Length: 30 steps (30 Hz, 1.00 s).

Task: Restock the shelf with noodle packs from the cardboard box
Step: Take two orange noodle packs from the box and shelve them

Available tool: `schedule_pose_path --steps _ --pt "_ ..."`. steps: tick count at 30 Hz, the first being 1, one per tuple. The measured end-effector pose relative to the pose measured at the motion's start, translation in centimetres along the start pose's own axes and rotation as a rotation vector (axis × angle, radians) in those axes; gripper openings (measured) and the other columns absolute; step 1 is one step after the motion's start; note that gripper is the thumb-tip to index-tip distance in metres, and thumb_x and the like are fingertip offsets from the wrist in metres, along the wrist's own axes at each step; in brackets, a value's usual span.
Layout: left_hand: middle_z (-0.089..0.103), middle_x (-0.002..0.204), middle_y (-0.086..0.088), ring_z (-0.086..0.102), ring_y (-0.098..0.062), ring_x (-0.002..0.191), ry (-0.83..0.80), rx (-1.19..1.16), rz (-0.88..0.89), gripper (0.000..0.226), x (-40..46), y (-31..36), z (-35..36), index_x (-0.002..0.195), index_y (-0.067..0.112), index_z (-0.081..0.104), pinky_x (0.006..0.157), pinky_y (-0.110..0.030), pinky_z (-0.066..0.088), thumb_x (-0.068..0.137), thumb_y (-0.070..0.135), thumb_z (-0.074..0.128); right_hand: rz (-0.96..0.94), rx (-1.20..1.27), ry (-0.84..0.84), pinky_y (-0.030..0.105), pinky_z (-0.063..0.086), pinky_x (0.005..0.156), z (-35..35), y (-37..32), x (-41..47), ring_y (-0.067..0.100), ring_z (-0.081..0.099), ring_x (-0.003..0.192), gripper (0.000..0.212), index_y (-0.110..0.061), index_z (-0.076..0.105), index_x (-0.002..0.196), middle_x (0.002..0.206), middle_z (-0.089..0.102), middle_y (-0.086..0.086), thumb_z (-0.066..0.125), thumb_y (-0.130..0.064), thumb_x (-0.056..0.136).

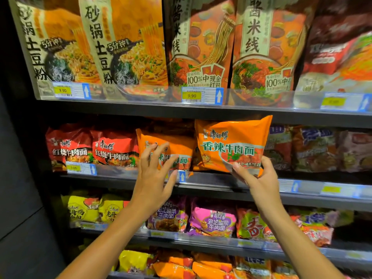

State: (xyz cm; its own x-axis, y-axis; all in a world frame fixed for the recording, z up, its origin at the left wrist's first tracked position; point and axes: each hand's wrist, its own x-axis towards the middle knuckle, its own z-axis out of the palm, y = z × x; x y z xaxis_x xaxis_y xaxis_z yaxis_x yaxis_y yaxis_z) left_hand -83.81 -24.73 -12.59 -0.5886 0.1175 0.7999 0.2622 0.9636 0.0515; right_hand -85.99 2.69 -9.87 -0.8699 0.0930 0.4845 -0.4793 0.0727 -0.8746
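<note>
right hand [254,174] pinches an orange pack [233,142] by its 5 o'clock corner at the middle shelf [211,181]; left hand [155,170] spread open. thin grip risks a drop.

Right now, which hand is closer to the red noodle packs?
Left. The left hand spreads open on the orange pack right beside the red noodle packs. The right hand holds another orange pack, farther right.

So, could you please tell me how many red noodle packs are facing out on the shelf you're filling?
2: one red pack at the far left, the other red pack beside it, left of the orange packs. More may sit hidden behind.
</note>
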Motion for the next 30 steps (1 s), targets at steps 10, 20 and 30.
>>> schedule_pose_path --steps 10,20,30 --pt "0.028 0.158 -0.01 0.016 -0.039 0.148 -0.293 0.18 -0.108 0.055 -1.2 0.0 0.5 0.144 0.027 0.048 0.113 -0.06 0.032 0.098 0.055 0.035 -0.186 -0.507 -0.265 0.028 0.053 0.071 1.7 -0.4 3.1 0.003 0.067 0.085 0.045 -0.031 0.052 0.108 0.093 0.071 -0.013 0.081 -0.046 0.076" --pt "-0.002 0.165 -0.017 -0.011 -0.042 0.15 -0.493 0.282 -0.153 0.076 0.3 1.6 -0.1 0.153 0.044 -0.015 0.123 -0.053 0.004 0.086 0.076 0.0 -0.183 -1.094 -0.216 0.034 0.045 0.063 0.1 1.4 5.1 0.022 0.062 0.086 0.052 -0.028 0.06 0.089 0.085 0.066 -0.003 0.049 -0.078 0.082" --pt "0.015 0.154 -0.021 0.017 -0.041 0.139 -0.541 0.274 -0.132 0.086 2.7 1.8 -0.5 0.157 0.035 0.001 0.113 -0.047 0.028 0.082 0.078 -0.002 -0.02 -1.307 -0.392 0.038 0.042 0.073 1.1 -0.1 6.0 0.032 0.062 0.095 0.067 -0.013 0.056 0.088 0.103 0.065 0.01 0.032 -0.075 0.092"
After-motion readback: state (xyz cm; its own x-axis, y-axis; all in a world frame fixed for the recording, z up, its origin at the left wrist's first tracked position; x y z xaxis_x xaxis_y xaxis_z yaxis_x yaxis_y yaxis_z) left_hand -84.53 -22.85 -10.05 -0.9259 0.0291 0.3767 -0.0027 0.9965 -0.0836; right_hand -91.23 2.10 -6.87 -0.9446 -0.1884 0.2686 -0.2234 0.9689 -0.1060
